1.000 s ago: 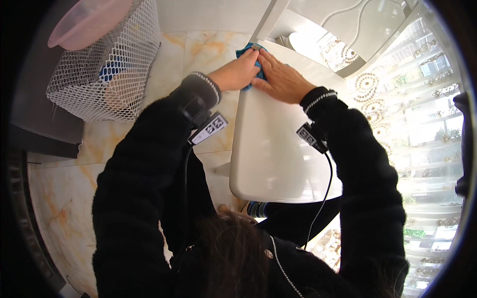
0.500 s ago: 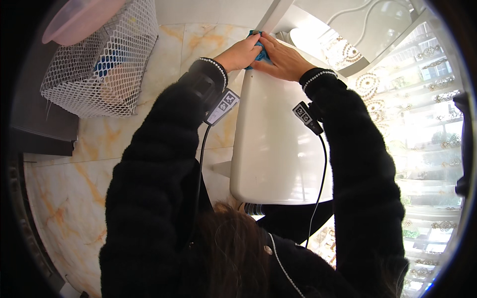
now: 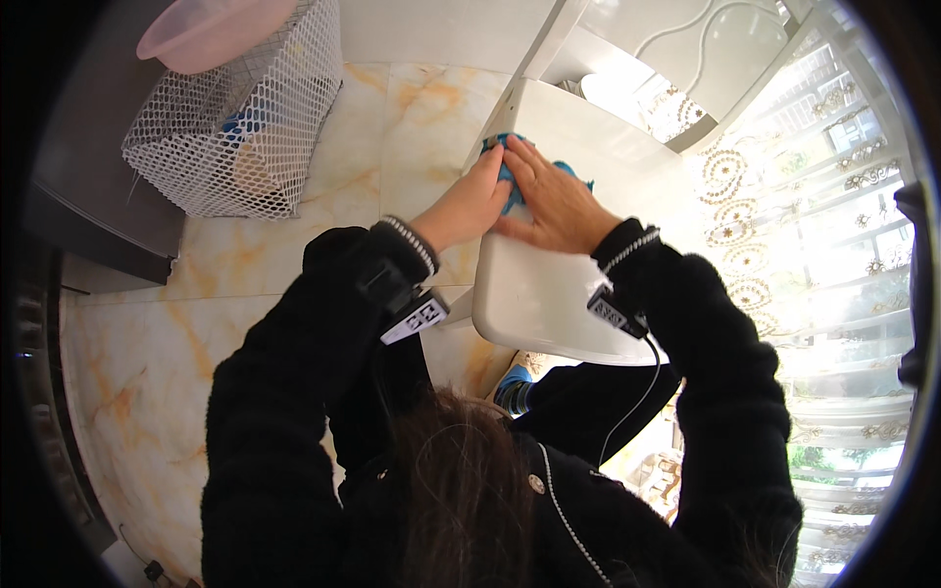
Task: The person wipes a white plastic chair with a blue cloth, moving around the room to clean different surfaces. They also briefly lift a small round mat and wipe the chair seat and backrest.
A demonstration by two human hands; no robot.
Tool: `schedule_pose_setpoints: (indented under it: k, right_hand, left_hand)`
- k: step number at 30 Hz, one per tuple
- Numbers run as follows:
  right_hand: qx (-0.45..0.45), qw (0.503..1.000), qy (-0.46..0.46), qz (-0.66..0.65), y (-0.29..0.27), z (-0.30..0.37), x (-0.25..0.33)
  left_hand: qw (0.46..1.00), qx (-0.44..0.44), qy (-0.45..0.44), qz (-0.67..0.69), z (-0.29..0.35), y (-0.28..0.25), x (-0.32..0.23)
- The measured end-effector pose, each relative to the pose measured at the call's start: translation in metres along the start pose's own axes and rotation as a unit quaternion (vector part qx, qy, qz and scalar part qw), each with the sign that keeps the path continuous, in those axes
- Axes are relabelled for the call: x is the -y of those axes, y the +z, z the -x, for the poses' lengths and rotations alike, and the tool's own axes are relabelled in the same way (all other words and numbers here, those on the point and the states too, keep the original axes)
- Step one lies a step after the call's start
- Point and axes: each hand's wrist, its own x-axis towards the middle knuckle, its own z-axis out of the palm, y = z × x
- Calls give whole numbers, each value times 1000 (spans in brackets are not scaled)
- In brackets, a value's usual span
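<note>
A blue cloth [image 3: 513, 198] is bunched at the left edge of a glossy white chair seat [image 3: 549, 299]. My left hand [image 3: 469, 203] grips it at that edge, its fingers partly hidden by the cloth and the other hand. Pressed over the cloth from above is my right hand [image 3: 559, 206], fingers close together and the tips meeting the left hand's. Some of the blue fabric shows past the right hand's far side.
The white chair back [image 3: 671, 39] rises beyond the seat. At the far left, a white mesh basket [image 3: 230, 162] holds items, with a pink basin [image 3: 211, 39] on top. A patterned sheer curtain [image 3: 833, 284] hangs at right. My foot [image 3: 517, 382] is by the seat's near edge.
Both hands have come nearer along the seat's left edge with the cloth, away from the chair back. The view has shifted, and my foot shows more below the seat.
</note>
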Motion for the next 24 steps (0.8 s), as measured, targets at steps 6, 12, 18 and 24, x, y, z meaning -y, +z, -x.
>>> schedule_pose_setpoints:
  k: [6, 12, 18, 24]
  right_hand:
    - [39, 999, 18, -25, -14, 43, 73]
    - [53, 994, 29, -88, -26, 65, 96]
    - [39, 994, 27, -94, -23, 60, 74]
    - [20, 998, 45, -39, -13, 36, 21]
  left_hand:
    - [992, 103, -66, 39, 73, -10, -59]
    - [985, 142, -85, -42, 95, -3, -87]
    - [985, 129, -38, -106, 77, -2, -80]
    - [966, 69, 93, -232, 11, 4, -38]
